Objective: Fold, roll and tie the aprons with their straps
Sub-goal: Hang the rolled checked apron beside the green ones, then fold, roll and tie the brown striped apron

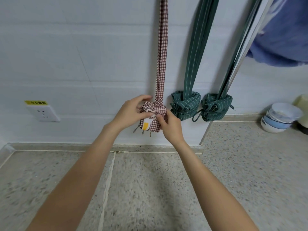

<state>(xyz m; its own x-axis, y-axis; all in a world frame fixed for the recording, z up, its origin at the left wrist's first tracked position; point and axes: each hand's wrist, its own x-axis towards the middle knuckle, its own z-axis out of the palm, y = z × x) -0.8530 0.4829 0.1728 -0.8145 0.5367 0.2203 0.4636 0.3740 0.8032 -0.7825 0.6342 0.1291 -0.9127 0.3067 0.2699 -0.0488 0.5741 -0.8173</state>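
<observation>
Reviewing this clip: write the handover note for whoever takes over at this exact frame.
Left hand and right hand both grip the checked apron roll, which hangs against the wall by its checked strap.
Done: two green striped rolls, the nearer and the farther, hang tied to its right.
Left: the checked roll's knot looks formed; check that it holds, then let go.
Stacked bowls sit on the counter, far right.

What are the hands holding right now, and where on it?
Both hands hold the checked apron roll: left on its left side, right pinching its right edge.
</observation>
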